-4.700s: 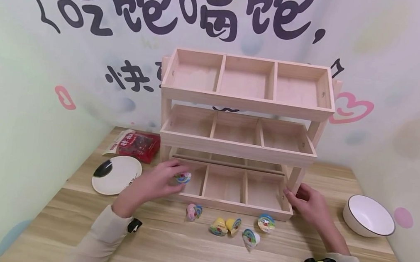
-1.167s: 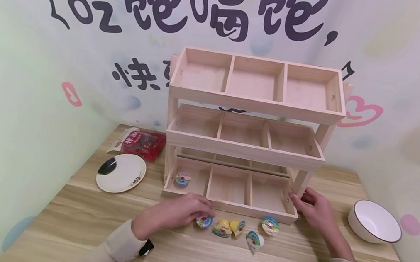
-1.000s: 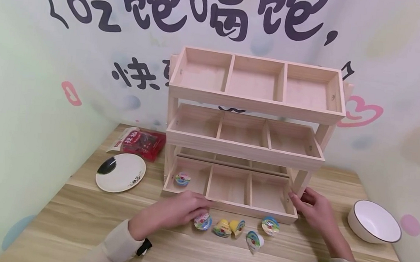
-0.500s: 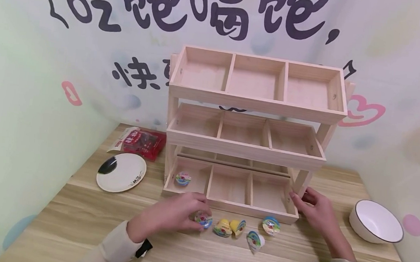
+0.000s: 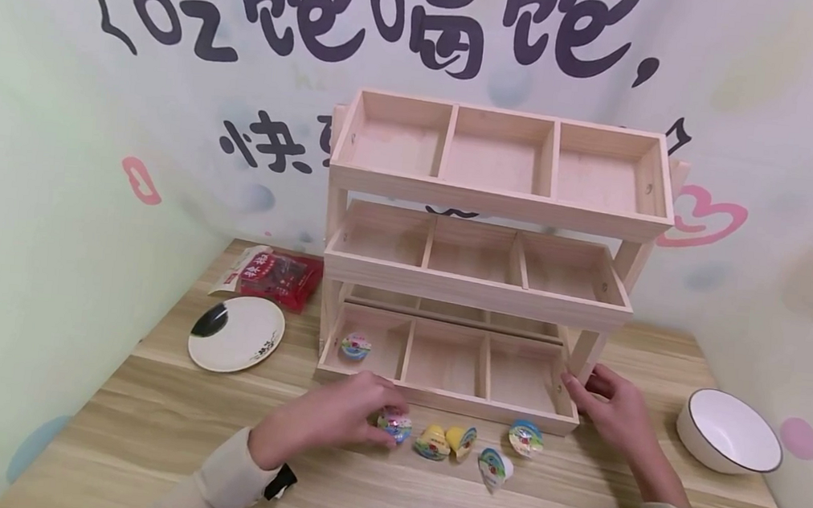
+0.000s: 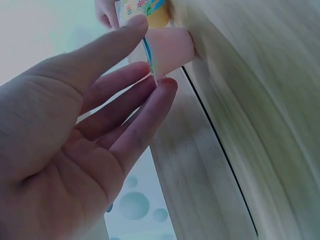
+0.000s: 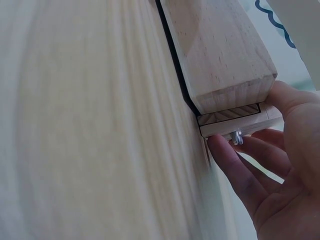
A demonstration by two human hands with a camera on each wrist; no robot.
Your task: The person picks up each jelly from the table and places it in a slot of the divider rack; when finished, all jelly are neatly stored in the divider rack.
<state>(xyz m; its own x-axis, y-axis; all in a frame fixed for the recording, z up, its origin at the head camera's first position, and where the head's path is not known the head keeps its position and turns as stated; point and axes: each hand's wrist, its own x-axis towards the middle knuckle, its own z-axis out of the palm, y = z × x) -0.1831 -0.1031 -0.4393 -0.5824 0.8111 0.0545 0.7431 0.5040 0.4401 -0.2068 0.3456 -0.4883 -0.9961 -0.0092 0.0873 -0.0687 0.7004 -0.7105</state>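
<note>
My left hand [image 5: 334, 413] reaches to a pink jelly cup [image 5: 395, 426] on the table before the wooden shelf [image 5: 476, 286]. In the left wrist view, thumb and fingertips pinch the lid's edge, and the pink cup [image 6: 172, 48] touches the tabletop. Another jelly cup [image 5: 355, 347] lies in the bottom tier's left compartment, lid showing. My right hand [image 5: 614, 409] grips the shelf's lower right end; in the right wrist view, the thumb lies on one side of the wood [image 7: 235, 95], the fingers on the other beside a metal bolt [image 7: 236, 137].
Two yellow jelly cups [image 5: 432, 443], a white one [image 5: 495, 467] and another with its lid showing [image 5: 525, 438] lie along the shelf's front. At left are a plate [image 5: 243, 336] and a red snack bag [image 5: 281, 278]. A white bowl [image 5: 728, 427] stands at right.
My left hand has set a jelly cup in the bottom left compartment and moved right to the pink cup, which has turned lid toward me. My right hand stays on the shelf.
</note>
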